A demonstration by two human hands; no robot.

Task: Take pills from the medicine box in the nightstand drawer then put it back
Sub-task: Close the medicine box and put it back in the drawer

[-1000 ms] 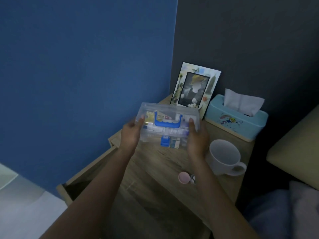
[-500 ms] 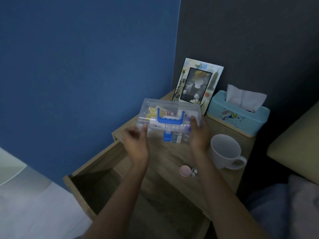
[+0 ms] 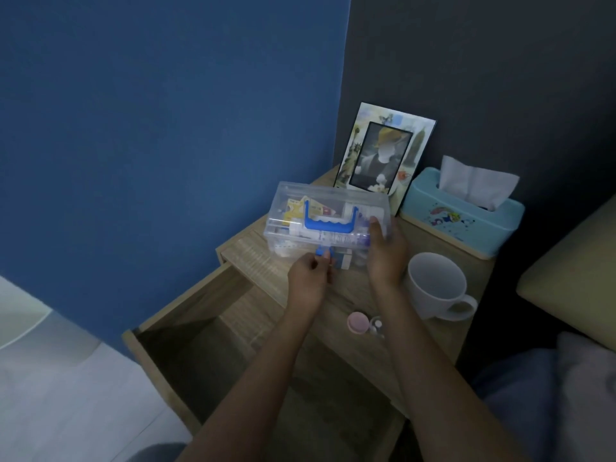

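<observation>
A clear plastic medicine box [image 3: 293,215] with a blue handle and a blue front latch is held over the wooden nightstand top [image 3: 253,258]. My right hand [image 3: 386,258] grips the box's right end, thumb on the lid. The fingers of my left hand [image 3: 308,278] pinch the blue latch at the box's front. Small packets and bottles show through the lid. Below, the nightstand drawer [image 3: 160,365] stands pulled out, its inside dark. A small pill container with a pink lid [image 3: 357,323] lies open on the nightstand top.
A white mug [image 3: 433,288] stands right of my right hand. Behind the box a picture frame [image 3: 383,155] leans on the dark wall, beside a light blue tissue box [image 3: 463,218]. A blue wall is on the left, bedding at the right.
My left hand let go of the box's left end and moved to the blue latch at its front. My right hand kept holding the box. The view tilted down, showing more of the drawer.
</observation>
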